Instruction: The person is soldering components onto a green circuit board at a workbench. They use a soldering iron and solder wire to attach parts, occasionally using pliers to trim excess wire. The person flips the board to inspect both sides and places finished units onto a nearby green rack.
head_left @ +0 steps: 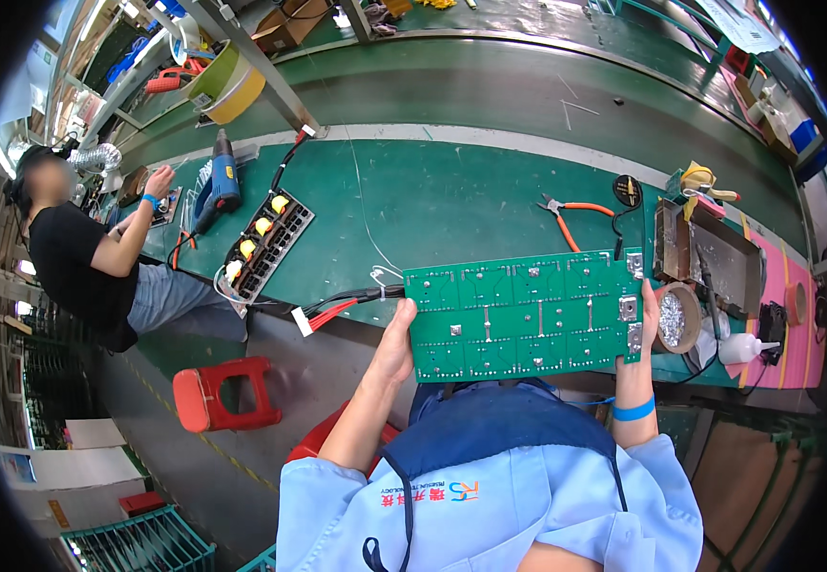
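Left hand [395,341] and right hand [650,319], fingers grasping opposite edges, hold a green circuit board [513,319], likely keeping its soldered face visible; orange-handled cutters [585,206] lie beyond it.

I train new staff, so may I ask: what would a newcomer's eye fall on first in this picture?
Probably the large green printed circuit board, near the centre, held at its ends by the left grip and the right grip. Next, the red plastic stool at the lower left, and the orange-handled cutters lying on the green workbench, beyond the board.
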`<move>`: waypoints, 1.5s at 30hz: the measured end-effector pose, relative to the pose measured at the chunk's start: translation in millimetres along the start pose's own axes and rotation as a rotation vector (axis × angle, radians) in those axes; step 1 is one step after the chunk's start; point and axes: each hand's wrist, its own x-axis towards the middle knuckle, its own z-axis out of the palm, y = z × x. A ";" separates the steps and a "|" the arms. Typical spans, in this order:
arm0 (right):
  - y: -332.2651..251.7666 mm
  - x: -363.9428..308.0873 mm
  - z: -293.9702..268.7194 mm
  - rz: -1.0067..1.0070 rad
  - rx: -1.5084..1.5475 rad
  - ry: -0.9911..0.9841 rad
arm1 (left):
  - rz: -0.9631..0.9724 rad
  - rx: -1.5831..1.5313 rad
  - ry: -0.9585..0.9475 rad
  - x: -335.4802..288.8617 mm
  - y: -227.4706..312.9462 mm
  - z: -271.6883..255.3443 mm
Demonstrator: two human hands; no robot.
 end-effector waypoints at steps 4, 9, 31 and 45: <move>-2.9 -8.3 24.0 -0.153 -0.172 0.035 | 0.051 -0.026 -0.014 -1.9 -4.1 -4.8; -5.5 -11.9 41.3 -0.206 -0.229 0.016 | 0.100 -0.003 -0.087 -4.1 -2.7 -6.7; -3.6 -1.1 38.6 -0.151 -0.333 0.105 | 0.096 0.131 0.025 -2.6 4.4 5.8; 44.4 61.6 -12.5 0.210 -1.274 0.226 | -0.038 0.103 0.309 42.1 -13.5 -46.3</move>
